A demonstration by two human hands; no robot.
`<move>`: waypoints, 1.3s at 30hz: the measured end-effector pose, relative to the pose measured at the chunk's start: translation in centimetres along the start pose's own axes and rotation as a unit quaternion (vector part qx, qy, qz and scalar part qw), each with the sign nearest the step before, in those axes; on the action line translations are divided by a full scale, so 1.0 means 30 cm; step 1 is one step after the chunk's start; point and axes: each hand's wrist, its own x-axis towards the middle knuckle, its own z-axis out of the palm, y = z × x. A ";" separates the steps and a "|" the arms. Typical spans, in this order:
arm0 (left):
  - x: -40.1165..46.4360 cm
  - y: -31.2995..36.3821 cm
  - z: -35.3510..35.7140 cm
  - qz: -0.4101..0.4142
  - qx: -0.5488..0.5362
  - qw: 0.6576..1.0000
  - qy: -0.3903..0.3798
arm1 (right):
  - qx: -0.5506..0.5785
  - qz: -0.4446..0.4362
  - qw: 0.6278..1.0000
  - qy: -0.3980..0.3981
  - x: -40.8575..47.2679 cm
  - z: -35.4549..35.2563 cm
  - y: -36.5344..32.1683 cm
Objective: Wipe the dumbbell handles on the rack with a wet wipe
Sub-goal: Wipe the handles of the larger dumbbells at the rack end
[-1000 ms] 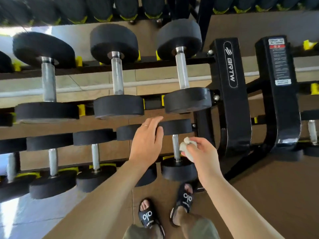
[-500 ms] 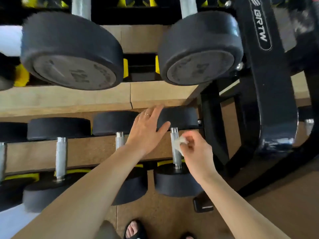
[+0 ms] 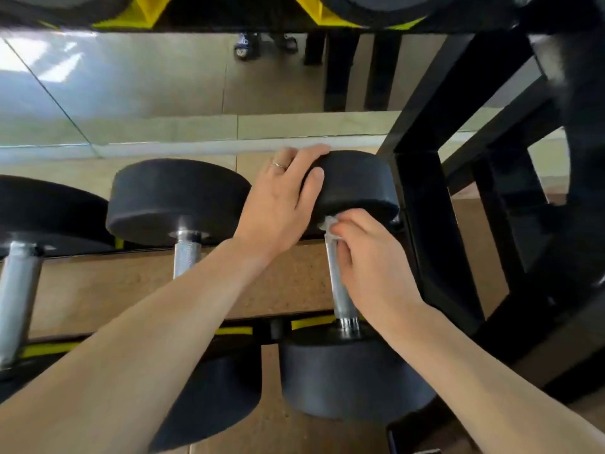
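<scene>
Rack (image 3: 422, 224) upright beside right hand (image 3: 370, 270), wipe (image 3: 330, 224)

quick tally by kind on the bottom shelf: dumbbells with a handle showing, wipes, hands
dumbbells: 3
wipe: 1
hands, left and right: 2
total: 6

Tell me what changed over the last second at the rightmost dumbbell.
The right hand slid the wet wipe up the handle from mid-shaft to the top, just under the far weight head. The head camera moved in closer. The left hand stayed resting on that head; the wipe stayed pinched.
</scene>
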 end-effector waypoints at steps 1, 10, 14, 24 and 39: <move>-0.002 -0.002 0.011 0.002 0.004 1.000 0.012 | -0.008 -0.003 1.000 -0.002 0.004 0.009 0.007; -0.009 0.016 0.064 -0.029 0.004 0.995 0.099 | -0.116 -0.090 0.987 -0.062 -0.015 0.041 0.028; -0.008 0.006 0.073 -0.022 -0.008 0.994 0.111 | -0.151 -0.098 0.981 -0.068 -0.021 0.039 0.022; 0.000 -0.007 0.097 -0.034 -0.048 0.986 0.156 | -0.042 0.020 0.996 -0.074 -0.032 0.051 0.031; 0.000 -0.017 0.111 -0.045 -0.062 0.983 0.165 | 0.496 0.279 0.800 -0.188 0.023 0.028 0.108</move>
